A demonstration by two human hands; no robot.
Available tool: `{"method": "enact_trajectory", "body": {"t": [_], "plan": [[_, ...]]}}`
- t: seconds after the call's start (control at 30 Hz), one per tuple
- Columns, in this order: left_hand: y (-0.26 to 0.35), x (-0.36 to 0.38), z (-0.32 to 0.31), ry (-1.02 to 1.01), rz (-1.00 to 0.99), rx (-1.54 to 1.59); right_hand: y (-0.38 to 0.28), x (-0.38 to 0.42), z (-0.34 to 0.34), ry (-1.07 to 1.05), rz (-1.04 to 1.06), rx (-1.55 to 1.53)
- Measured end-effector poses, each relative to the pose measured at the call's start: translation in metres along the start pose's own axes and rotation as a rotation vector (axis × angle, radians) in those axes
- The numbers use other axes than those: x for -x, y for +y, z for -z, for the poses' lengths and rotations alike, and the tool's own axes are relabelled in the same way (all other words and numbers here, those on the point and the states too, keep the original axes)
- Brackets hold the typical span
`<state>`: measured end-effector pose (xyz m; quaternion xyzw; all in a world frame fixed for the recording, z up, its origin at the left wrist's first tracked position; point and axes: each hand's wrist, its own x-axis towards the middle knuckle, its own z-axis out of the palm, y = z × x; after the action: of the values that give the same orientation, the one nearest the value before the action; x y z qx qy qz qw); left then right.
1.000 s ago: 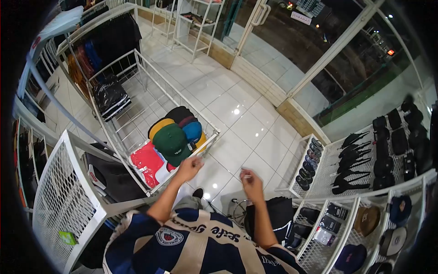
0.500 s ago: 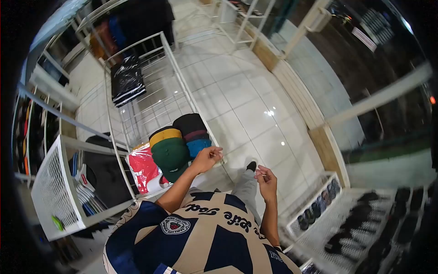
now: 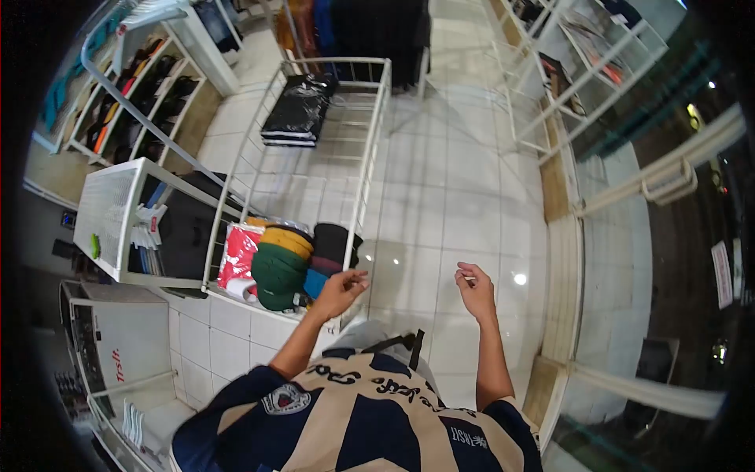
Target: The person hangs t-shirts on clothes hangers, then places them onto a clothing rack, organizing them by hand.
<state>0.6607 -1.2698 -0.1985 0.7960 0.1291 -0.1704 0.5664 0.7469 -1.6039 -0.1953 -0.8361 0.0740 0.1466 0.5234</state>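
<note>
Both hands are raised in front of the torso, above the white tiled floor (image 3: 440,189). Left hand (image 3: 340,289) hangs at the near corner of the white wire rack (image 3: 376,134), just beside the stack of caps (image 3: 292,263), fingers loosely curled and empty so far as can be seen; it does not touch the caps. Right hand (image 3: 474,289) is held clear of any fixture, thumb and forefinger pinched on something small and pale; the object is too small to identify.

The caps sit at the near end of the rack: a green cap (image 3: 277,277) on top, a yellow one and a blue one under it, and dark ones toward the aisle edge. A red packaged item (image 3: 238,256) lies against them on the side away from the aisle. At the rack's far end lies a pile of black folded garments in plastic (image 3: 297,112). A white mesh shelf unit (image 3: 110,208) stands alongside the rack.

Change noted against one second ago: the view has swung round, so the rack now runs away toward the top of the picture, and the cap display wall seen at the right is out of view. Half a second ago the left hand hovered over the blue cap's edge; it now sits lower, at the rack corner. The right hand has kept its pinch throughout, and the caps have not been disturbed. Judgement: the person is turning in place, not yet handling stock.
</note>
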Motion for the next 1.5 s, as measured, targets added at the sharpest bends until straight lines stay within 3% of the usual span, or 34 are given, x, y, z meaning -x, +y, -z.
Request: {"method": "enact_trajectory", "body": {"t": [0.23,0.33,0.37,0.47,0.5,0.57,0.67,0.8,0.87,1.07,1.13,1.23,1.3,1.4,1.5], "plan": [[0.003,-0.055,0.015,0.307,0.018,0.261,-0.055,-0.121,-0.064,-0.291,0.107,-0.104],[-0.032,-0.119,0.023,0.308,0.042,0.375,-0.064,-0.159,-0.087,-0.414,0.125,-0.151],[-0.057,-0.149,0.028,0.266,0.034,0.264,-0.076,-0.171,-0.084,-0.413,0.131,-0.111],[0.005,-0.207,0.052,0.358,0.059,0.186,-0.114,-0.218,-0.061,-0.527,0.122,-0.096],[0.022,-0.227,0.065,0.384,0.061,0.206,-0.123,-0.239,-0.058,-0.507,0.065,-0.118],[0.053,-0.262,0.082,0.454,-0.164,0.153,-0.126,-0.287,-0.059,-0.481,0.016,-0.128],[0.098,-0.303,0.109,0.431,-0.133,0.204,-0.144,-0.357,-0.079,-0.413,0.008,-0.108],[0.115,-0.352,0.122,0.451,-0.005,0.239,-0.196,-0.431,-0.135,-0.504,-0.069,-0.117],[0.109,-0.384,0.126,0.461,-0.002,0.273,-0.208,-0.481,-0.175,-0.668,-0.018,-0.129],[0.053,-0.49,0.168,0.604,0.315,0.282,-0.223,-0.636,-0.331,-0.903,-0.099,-0.08],[0.029,-0.524,0.189,0.682,0.406,0.202,-0.213,-0.684,-0.388,-0.945,-0.013,-0.066],[0.0,-0.582,0.234,0.705,0.484,0.093,-0.219,-0.737,-0.467,-0.998,-0.161,-0.031],[-0.016,-0.615,0.251,0.712,0.526,0.075,-0.206,-0.751,-0.504,-1.013,-0.304,-0.067],[-0.03,-0.644,0.268,0.693,0.574,0.006,-0.197,-0.753,-0.543,-0.96,-0.295,-0.145],[-0.035,-0.65,0.271,0.814,0.561,0.194,-0.196,-0.748,-0.567,-0.874,-0.308,-0.181]]}}
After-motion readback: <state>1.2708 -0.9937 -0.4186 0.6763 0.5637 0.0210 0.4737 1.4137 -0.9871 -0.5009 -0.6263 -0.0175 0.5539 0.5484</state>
